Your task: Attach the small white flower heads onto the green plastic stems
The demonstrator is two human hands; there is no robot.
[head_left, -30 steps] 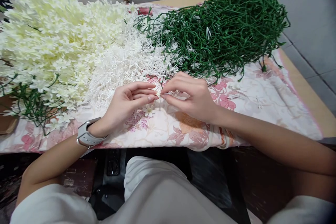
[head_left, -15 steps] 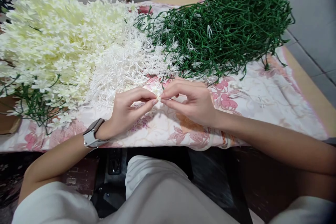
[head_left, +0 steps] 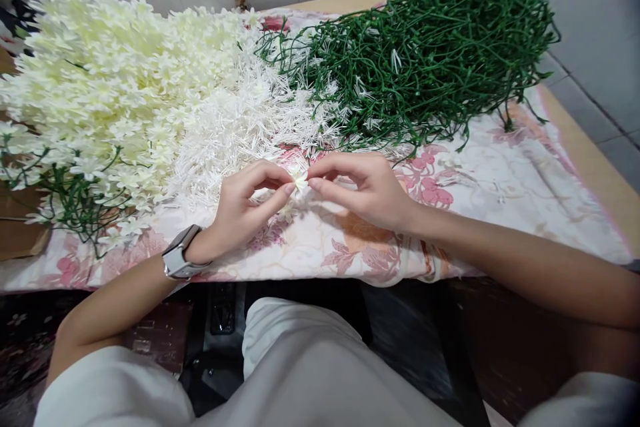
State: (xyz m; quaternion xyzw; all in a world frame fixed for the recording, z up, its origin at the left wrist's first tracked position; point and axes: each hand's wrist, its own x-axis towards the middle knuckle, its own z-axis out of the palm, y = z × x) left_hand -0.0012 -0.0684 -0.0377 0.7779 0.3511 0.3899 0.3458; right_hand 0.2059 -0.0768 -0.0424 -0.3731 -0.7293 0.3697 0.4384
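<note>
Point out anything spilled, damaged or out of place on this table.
Nothing is damaged. A few white stamen pieces lie strayed among the green stems, away from their own heap. Both hands pinch one small flower.

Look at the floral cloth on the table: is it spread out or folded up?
Spread out. The cloth lies flat under the flower pile and green stems, its near edge hanging over the table.

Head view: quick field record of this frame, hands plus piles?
left hand: pinches small cream flower at fingertips
right hand: pinches the same flower from the other side
grip: thumb and forefinger, both hands
wrist: watch on left
pile left: cream flowers
pile middle: white plastic sprigs
pile right: green stems
surface: floral cloth over table edge
</note>
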